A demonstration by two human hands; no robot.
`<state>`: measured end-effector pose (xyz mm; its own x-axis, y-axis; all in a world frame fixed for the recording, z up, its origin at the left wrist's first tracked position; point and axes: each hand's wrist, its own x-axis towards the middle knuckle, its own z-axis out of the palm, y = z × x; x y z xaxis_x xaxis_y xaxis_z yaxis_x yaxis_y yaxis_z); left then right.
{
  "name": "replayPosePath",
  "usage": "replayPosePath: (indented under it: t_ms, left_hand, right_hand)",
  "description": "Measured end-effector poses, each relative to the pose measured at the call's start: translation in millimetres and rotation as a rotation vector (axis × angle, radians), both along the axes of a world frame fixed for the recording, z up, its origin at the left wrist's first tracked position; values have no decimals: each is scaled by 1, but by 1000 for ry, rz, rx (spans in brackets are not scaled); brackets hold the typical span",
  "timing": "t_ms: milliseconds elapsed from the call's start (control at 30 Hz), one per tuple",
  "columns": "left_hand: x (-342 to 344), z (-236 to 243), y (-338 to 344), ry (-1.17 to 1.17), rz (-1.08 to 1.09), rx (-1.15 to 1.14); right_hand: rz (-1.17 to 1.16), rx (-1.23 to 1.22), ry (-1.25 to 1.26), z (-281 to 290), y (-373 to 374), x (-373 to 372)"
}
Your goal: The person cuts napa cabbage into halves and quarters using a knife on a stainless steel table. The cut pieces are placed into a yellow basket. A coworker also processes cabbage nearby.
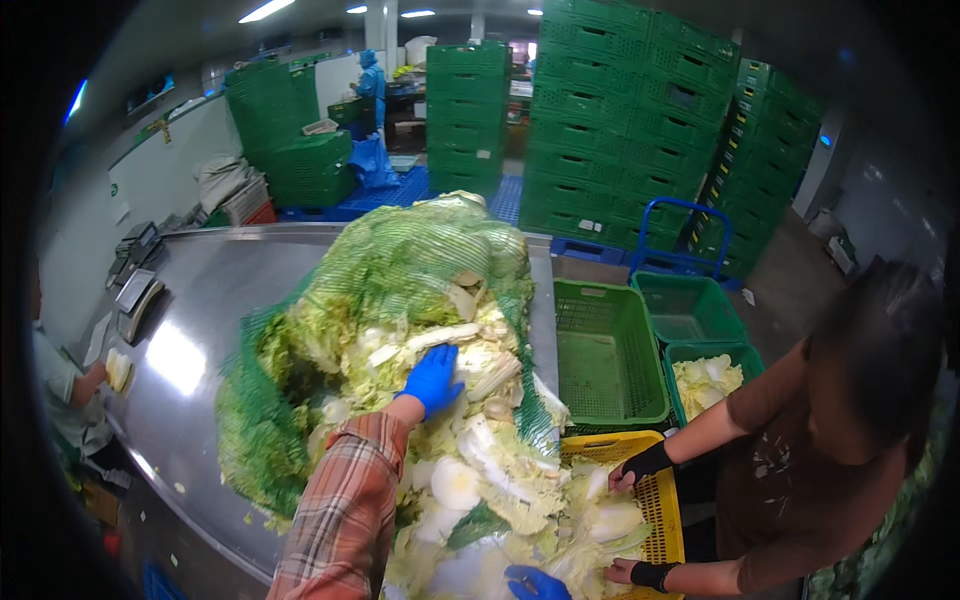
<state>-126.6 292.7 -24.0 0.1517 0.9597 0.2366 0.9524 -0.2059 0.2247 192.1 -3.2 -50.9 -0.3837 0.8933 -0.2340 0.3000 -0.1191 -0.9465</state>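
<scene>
My left hand [433, 381], in a blue glove, lies with fingers stretched out on a heap of cut napa cabbage leaves [515, 465]. Its plaid sleeve crosses the lower middle. Only part of my right hand [537, 583], also blue-gloved, shows at the bottom edge beside pale leaves; whether it holds anything is hidden. Green mesh netting [420, 250] is draped over the back and left of the heap, with leafy cabbage inside. A cut cabbage base [456, 484] shows a round white face between my hands.
A co-worker [830, 450] at right reaches with both hands into a yellow crate [655, 500] of leaves. Green crates [610, 350] stand beside the steel table [200, 300]. Scales [138, 300] sit at left, near another person's hand [90, 383] holding a cabbage piece. Stacked crates rise behind.
</scene>
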Motion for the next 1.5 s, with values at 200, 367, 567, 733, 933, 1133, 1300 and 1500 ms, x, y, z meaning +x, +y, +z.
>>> replayPosePath:
  t_ms: [200, 367, 567, 733, 933, 1133, 1300, 1500]
  left_hand:
    - [-23, -14, 101, -178, 227, -363]
    - [-47, -40, 115, -256, 116, -338]
    - [-3, 72, 5, 244, -191, -254]
    - [9, 52, -39, 409, -243, -59]
    - [23, 64, -40, 213, -176, -432]
    - [27, 91, -59, 73, -124, -466]
    - [47, 160, -163, -18, -150, -546]
    - [70, 105, -274, -181, -82, -630]
  right_hand:
    - [-55, -36, 26, -51, -14, 0]
    - [-125, 25, 25, -52, -14, -3]
    - [-89, -397, 154, -49, -9, 2]
    - [-128, -316, 260, -34, -6, -1]
    - [-147, -192, 265, -45, -9, 1]
    - [-288, -419, 398, -37, 2, 5]
    - [-433, -258, 523, 4, 10, 10]
    - [-60, 171, 310, 68, 34, -5]
